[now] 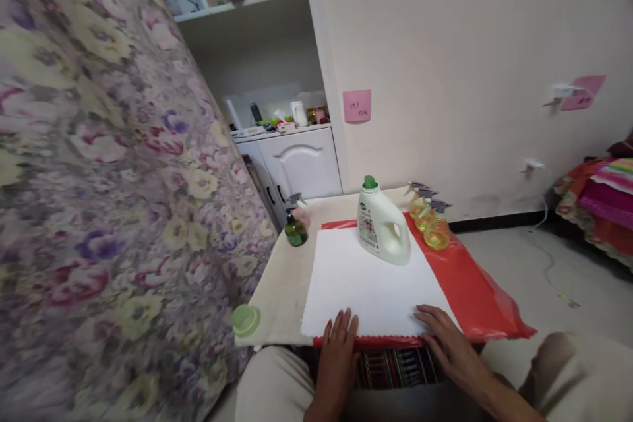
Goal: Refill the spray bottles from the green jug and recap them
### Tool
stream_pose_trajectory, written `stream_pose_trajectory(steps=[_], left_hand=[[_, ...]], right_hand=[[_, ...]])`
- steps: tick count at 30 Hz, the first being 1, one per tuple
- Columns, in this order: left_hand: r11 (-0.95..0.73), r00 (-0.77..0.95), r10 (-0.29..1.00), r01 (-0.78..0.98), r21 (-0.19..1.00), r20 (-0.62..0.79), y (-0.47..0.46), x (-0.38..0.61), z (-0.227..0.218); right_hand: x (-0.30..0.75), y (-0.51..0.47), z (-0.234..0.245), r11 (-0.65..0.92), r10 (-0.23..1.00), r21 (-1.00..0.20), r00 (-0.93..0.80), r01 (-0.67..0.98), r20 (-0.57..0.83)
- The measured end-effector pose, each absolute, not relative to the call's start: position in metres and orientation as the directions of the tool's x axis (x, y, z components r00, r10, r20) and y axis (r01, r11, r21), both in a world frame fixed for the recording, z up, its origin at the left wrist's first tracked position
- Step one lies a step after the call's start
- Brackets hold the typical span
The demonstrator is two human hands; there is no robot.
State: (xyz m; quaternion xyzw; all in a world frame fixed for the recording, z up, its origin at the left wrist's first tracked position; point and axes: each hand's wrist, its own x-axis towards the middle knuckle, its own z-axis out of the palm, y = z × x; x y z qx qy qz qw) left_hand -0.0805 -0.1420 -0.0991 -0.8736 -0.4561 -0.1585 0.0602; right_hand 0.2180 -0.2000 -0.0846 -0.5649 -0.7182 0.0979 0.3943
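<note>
My left hand [339,341] lies flat at the near edge of a white cloth with a scalloped border [341,283], fingers stretched forward. Toward the cloth's near right corner, my right hand [444,335] rests with its fingers extended and apart. Neither hand holds anything. On the far part of the cloth stands a large pale green detergent jug [380,227], upright, with its handle to the right and a green top [369,182]. Beneath the cloth, a red plastic sheet [467,287] shows along the right side and the near edge.
Several spray bottles with yellow liquid [436,232] stand at the back right. A dark green bottle [295,231] and a pinkish spray bottle [301,214] are at the back left. A light green round cap [245,320] sits at the near left corner. A floral curtain [123,211] hangs on the left.
</note>
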Motion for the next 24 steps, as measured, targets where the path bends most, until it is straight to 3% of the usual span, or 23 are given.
stream_pose_trajectory(steps=[4, 9, 14, 19, 24], left_hand=[[-0.617, 0.533, 0.740, 0.781, 0.097, 0.411, -0.137, -0.087, -0.095], [-0.455, 0.383, 0.846, 0.881, 0.128, 0.371, -0.101, -0.077, -0.072], [-0.292, 0.261, 0.919, 0.954, 0.064, 0.296, -0.068, -0.071, -0.068], [-0.288, 0.273, 0.904, 0.958, -0.003, 0.330, -0.066, -0.077, -0.078], [-0.281, 0.267, 0.915, 0.960, 0.001, 0.304, -0.067, -0.079, -0.083]], right_hand=[[0.200, -0.179, -0.077, 0.372, 0.888, -0.584, -0.092, 0.722, 0.451], [0.192, -0.153, -0.090, 0.356, 0.867, -0.474, -0.095, 0.806, 0.490], [0.190, -0.141, -0.109, 0.360, 0.841, -0.301, -0.168, 0.883, 0.514], [0.189, -0.138, -0.123, 0.362, 0.833, -0.197, -0.221, 0.911, 0.507], [0.191, -0.137, -0.123, 0.378, 0.805, -0.114, -0.265, 0.919, 0.531]])
